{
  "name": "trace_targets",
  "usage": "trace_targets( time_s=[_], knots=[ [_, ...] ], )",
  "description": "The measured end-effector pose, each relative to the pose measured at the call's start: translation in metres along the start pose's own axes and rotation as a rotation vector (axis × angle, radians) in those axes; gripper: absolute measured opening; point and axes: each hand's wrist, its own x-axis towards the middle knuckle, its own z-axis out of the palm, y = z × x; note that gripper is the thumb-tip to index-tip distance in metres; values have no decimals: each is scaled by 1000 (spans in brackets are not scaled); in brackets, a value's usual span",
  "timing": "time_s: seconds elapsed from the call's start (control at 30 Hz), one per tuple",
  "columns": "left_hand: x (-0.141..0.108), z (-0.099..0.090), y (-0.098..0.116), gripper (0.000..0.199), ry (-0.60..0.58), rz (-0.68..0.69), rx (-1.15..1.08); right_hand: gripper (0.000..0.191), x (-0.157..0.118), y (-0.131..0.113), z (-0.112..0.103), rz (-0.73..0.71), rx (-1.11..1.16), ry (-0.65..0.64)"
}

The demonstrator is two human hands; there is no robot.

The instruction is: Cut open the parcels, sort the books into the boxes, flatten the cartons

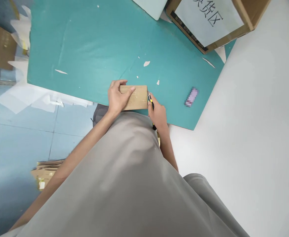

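A small brown cardboard box [138, 98] rests at the front edge of the green tabletop [90, 49], close to my body. My left hand [117, 97] grips its left end, with the thumb lying over the top face. In my right hand [158, 112] is a black and yellow utility knife [151, 102], the fingers wrapped round its handle. The knife's front end is beside the box's right end; whether the blade touches the cardboard I cannot make out.
Paper scraps [146, 63] lie scattered on the green top. A large labelled carton [208, 23] stands at the back right, beside a white object [154, 8]. A blurred pink item [191, 96] lies to the right. Flattened cardboard [45, 172] is on the floor at left.
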Motion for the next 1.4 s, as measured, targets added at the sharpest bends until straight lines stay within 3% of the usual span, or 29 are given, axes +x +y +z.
trace_targets(
  time_s=[0.53, 0.73, 0.87, 0.93, 1.0, 1.1, 1.23, 1.3, 1.4],
  knots=[
    [-5, 0, 1, 49, 1, -28, -21, 62, -16, -38, -1, 209, -198, -96],
    [-6, -1, 0, 50, 8, -4, 1, 62, -37, -33, 10, 230, -159, -109],
    [-4, -3, -1, 47, 12, 21, 33, 60, -60, -34, -1, 212, -151, -121],
    [-3, -6, -3, 46, 4, 35, 45, 60, -64, -30, -10, 182, -112, -56],
    [-1, -11, -7, 47, -13, 42, 51, 61, -55, -17, -13, 163, -40, 57],
    [2, -24, -14, 52, -44, 28, 47, 52, -12, 17, 3, 178, 111, 147],
    [6, -56, -29, 59, -125, -42, 10, 27, 63, 49, 49, 311, 424, -15],
    [6, -78, -40, 62, -177, -80, -4, 20, 86, 48, 71, 380, 581, -109],
    [3, -112, -62, 71, -163, -145, 13, 23, 98, 34, 92, 366, 729, -186]
  ],
)
